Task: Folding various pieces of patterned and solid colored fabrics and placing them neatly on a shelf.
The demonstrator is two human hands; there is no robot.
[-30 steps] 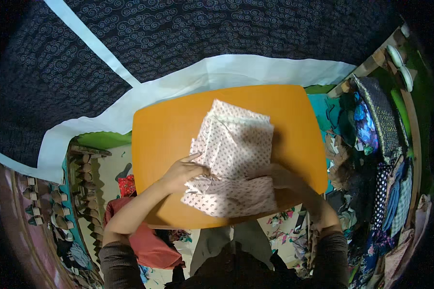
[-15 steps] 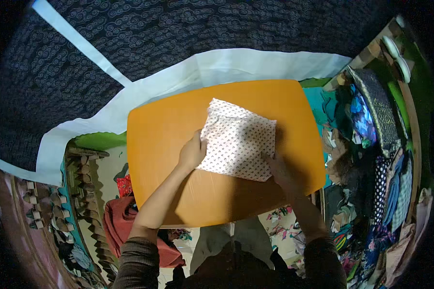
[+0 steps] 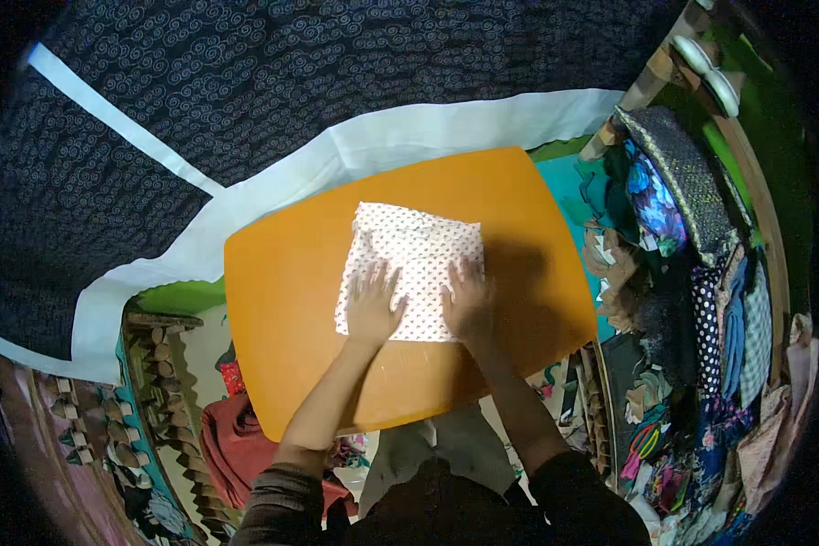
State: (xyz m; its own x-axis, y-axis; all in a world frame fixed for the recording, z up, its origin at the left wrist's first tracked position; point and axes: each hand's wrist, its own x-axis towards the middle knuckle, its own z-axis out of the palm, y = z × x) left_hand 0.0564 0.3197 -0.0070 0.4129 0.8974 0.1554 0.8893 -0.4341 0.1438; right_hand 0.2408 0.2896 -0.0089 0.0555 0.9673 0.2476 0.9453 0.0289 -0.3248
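Note:
A white cloth with a small dark print (image 3: 414, 246), folded into a rough square, lies flat on the orange table (image 3: 282, 291). On its near left part my left hand (image 3: 373, 305) rests palm down, fingers spread. My right hand (image 3: 469, 302) lies the same way over the near right part, near the cloth's right edge. Both hands press on the fabric without gripping it. Slight creases show along the cloth's far edge.
Dark patterned fabric with a white border (image 3: 337, 150) hangs beyond the table. Heaped clothes (image 3: 651, 391) fill the right side, below a wooden rail (image 3: 755, 182). A dark red cloth (image 3: 237, 446) lies at the lower left, beside a wooden rack (image 3: 168, 364).
Both hands have let go of the cloth's side edges and now lie flat on top. The cloth has been turned straighter and sits lower on the table.

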